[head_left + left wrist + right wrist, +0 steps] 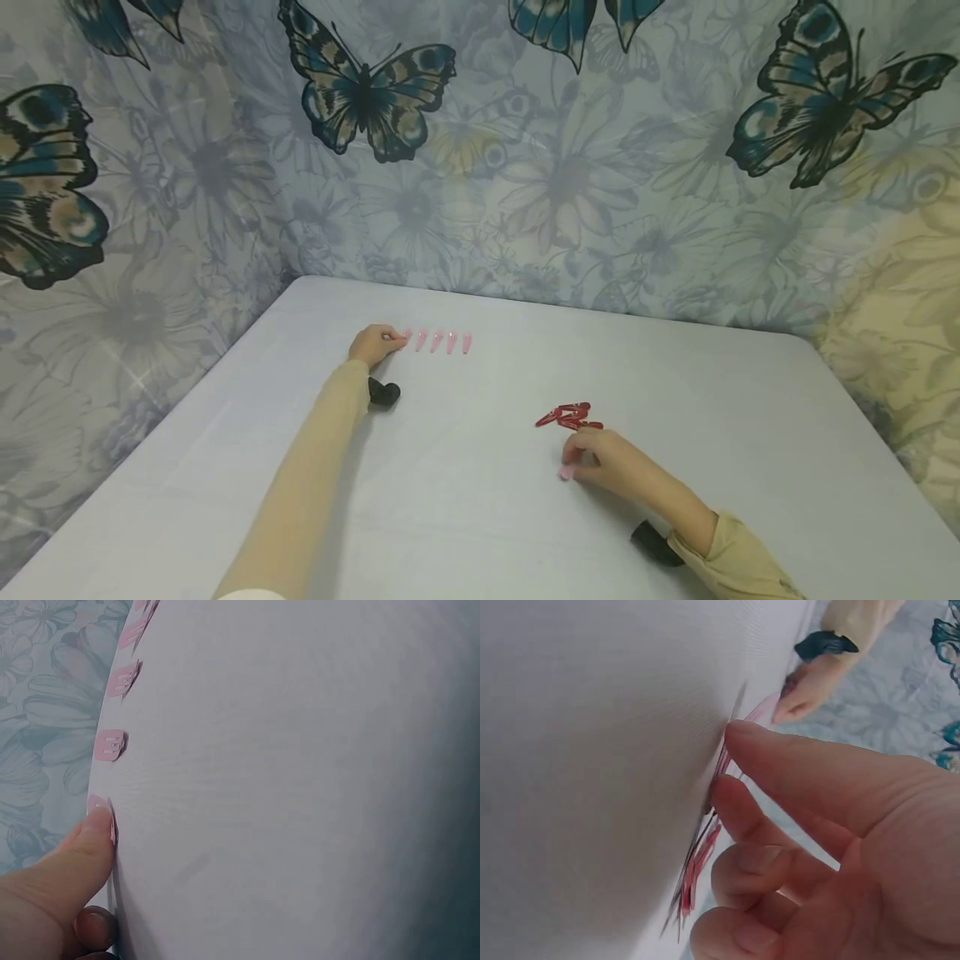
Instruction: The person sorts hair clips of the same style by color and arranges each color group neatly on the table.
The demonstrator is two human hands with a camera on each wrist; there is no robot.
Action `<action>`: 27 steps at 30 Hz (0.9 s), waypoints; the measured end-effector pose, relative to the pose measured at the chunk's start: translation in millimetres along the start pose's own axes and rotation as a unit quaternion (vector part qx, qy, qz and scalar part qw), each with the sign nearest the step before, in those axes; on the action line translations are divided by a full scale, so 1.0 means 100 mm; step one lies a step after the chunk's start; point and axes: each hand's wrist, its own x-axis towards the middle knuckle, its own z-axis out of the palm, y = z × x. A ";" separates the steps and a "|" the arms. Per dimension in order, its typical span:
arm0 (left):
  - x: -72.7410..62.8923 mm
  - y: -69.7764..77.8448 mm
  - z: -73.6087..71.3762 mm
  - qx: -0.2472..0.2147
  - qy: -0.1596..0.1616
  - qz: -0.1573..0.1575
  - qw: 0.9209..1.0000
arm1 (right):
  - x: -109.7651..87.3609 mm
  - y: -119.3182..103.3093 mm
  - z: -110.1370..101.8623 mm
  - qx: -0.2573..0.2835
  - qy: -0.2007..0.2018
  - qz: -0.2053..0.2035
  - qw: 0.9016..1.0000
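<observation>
Several pink snap hair clips (437, 340) lie in a row toward the back of the white table. At the row's left end, my left hand (372, 343) pinches the outermost pink clip (96, 802), its thumb over the clip's end. My right hand (611, 464) is low over the table, nearer the front, with a pink hair clip (566, 472) between thumb and index finger. In the right wrist view those fingertips mostly cover it. Just beyond the right hand is a loose pile of red snap hair clips (573, 414).
The white table (465, 517) meets a wall hanging (562, 183) patterned with butterflies and flowers at the back and left. Black wrist straps show at the left wrist (384, 393) and right wrist (657, 545).
</observation>
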 end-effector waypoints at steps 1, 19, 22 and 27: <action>0.00 0.00 0.01 0.004 0.001 0.002 1.000 | 0.00 0.00 0.00 -0.002 0.001 -0.001 1.000; 0.00 0.02 -0.01 0.028 -0.001 -0.018 0.999 | -0.02 0.01 0.06 -0.026 0.008 -0.003 1.000; 0.00 0.02 -0.01 0.026 -0.003 -0.022 0.999 | -0.02 0.01 0.06 -0.012 0.004 -0.009 1.000; 0.00 0.01 -0.01 0.025 -0.006 -0.019 0.999 | -0.01 0.01 0.03 0.025 -0.011 0.000 1.000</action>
